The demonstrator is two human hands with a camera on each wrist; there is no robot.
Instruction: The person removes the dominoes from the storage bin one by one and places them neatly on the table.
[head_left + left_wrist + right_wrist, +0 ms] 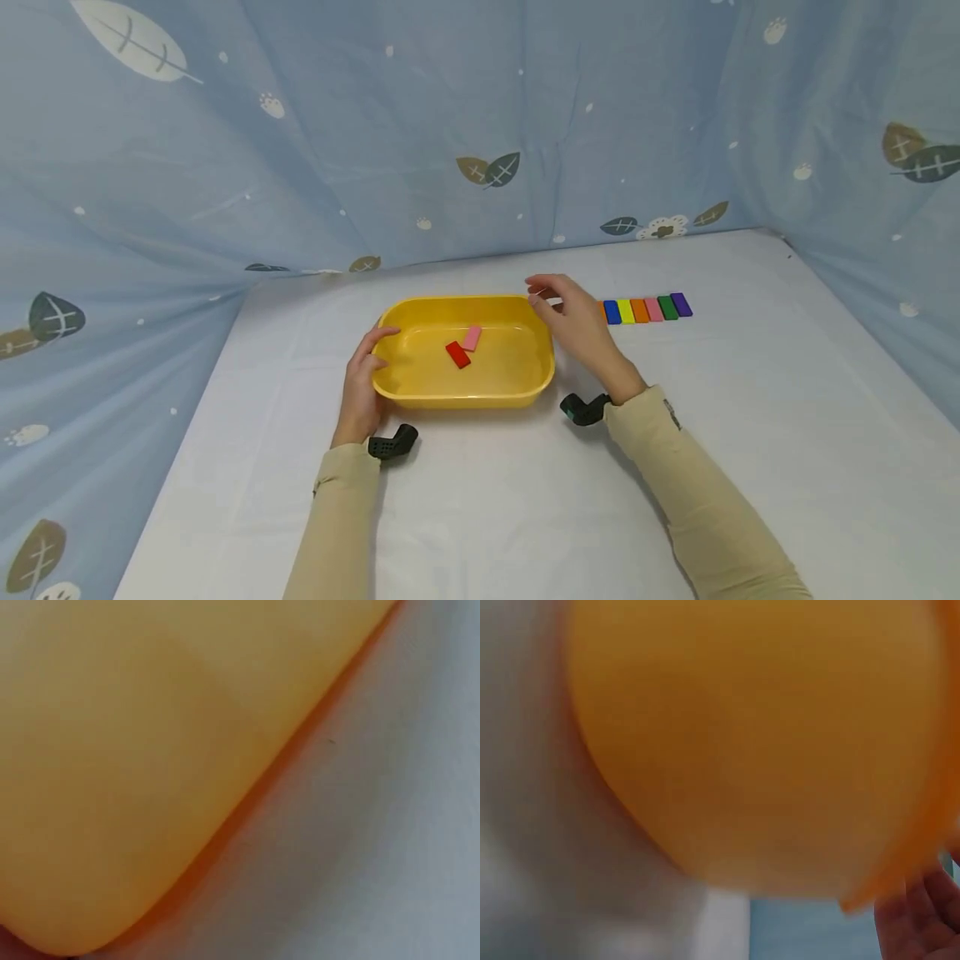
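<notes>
A yellow plastic basin [405,392] rests on the white table, with a red block [457,355] and a pink block [471,337] lying on its floor. The left hand [362,392] grips the basin's left end, its fingers over the rim. At the basin's back right corner hovers the right hand [577,321], its fingers loosely bent and a small gap between thumb and fingertips, where no held thing shows. The basin's outer wall [135,772] fills much of the left wrist view. In the right wrist view, fingers [915,922] appear past the basin's edge [780,750].
Right of the right hand lies a row of several flat coloured blocks, among them a yellow block [626,312], a green block [667,307] and a purple block [681,304]. The hand partly covers the row's left end. A blue patterned curtain [420,125] hangs behind the table.
</notes>
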